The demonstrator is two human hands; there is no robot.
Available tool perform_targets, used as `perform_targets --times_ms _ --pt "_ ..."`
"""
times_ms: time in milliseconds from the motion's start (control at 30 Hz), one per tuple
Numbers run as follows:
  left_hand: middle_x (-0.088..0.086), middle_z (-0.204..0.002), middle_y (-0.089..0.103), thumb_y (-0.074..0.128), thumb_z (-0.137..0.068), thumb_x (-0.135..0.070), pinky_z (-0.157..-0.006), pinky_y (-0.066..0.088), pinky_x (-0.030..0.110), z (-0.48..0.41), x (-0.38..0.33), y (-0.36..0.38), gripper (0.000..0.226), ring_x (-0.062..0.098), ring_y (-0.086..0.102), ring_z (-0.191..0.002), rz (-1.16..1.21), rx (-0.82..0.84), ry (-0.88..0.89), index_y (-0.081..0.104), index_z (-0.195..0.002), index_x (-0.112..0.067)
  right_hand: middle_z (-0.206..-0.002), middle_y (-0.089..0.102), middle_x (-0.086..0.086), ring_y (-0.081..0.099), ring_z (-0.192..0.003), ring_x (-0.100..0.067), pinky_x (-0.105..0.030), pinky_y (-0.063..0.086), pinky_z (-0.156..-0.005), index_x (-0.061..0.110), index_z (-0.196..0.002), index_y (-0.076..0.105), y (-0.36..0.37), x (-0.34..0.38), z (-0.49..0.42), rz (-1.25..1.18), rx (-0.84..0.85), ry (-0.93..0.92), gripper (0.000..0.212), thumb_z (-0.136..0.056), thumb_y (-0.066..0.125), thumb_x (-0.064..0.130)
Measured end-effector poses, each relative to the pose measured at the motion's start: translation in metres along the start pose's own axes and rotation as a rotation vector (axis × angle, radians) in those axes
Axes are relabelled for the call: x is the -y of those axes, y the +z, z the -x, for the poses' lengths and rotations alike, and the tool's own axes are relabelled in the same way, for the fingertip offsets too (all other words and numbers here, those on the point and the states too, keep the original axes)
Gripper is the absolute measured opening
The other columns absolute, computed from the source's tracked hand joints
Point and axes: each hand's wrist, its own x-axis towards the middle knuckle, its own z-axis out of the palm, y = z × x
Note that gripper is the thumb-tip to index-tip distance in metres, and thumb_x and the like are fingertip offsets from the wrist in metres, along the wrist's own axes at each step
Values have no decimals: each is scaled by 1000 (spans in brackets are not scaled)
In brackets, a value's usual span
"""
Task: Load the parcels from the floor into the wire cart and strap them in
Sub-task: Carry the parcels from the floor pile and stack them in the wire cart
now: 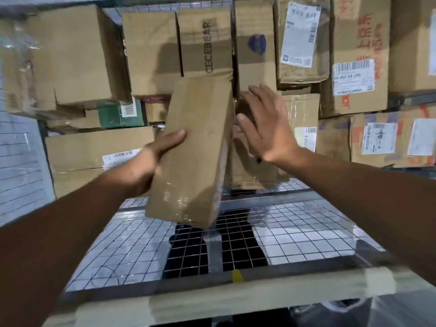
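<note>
Gripping the long brown taped cardboard parcel [195, 147] in your left hand [153, 159] over the grey wire cart shelf [295, 223], you're holding your right hand [264, 128] open and empty just beside it; it's seeming light, stiff, tape-slick, so clamp both long sides.

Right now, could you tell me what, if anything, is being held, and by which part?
The left hand grips the long brown parcel midway along its left edge, thumb on its top face. The right hand is open beside it, holding nothing.

Dim indoor light, motion blur, wide-angle edge warp
</note>
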Motion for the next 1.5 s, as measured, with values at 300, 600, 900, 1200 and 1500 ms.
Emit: perform_targets --times_ms 300,600,900,1200,1500 --pt "-3 -129 72 73 -77 -70 -94 59 48 -13 22 -12 83 22 71 -117 -125 -174 5 43 -147 -36 -171 17 -14 7 -159 -35 -55 0 -127 27 -161 26 26 -26 17 290 249 -27 76 -96 39 64" --pt "-12 -137 59 61 -99 -51 -78 58 16 -65 30 36 79 -7 65 -105 -233 -183 147 19 -163 -32 -156 42 -24 34 -150 -38 -64 26 -118 15 -154 48 44 -21 17 142 -31 178 58 -106 44 46" --pt "-2 -145 58 60 -101 -52 -110 49 45 -60 26 50 69 19 58 -129 -345 -382 139 31 -159 -28 -166 29 -19 18 -158 -34 -72 10 -121 29 -161 34 44 -21 16 299 164 152 84 -92 29 78" --pt "9 -161 41 64 -97 -53 -120 30 33 50 -42 109 76 28 36 -149 -972 -338 276 37 -159 -18 -162 36 -4 26 -153 -25 -57 10 -126 30 -156 40 -94 48 28 -25 313 353 69 -95 51 62" --pt "-1 -173 20 27 -81 -91 -127 8 54 176 -95 195 93 29 9 -160 -1532 -31 483 23 -161 -44 -156 42 -4 33 -149 -26 -54 34 -116 33 -157 40 -245 103 196 9 -131 717 67 -97 55 60"
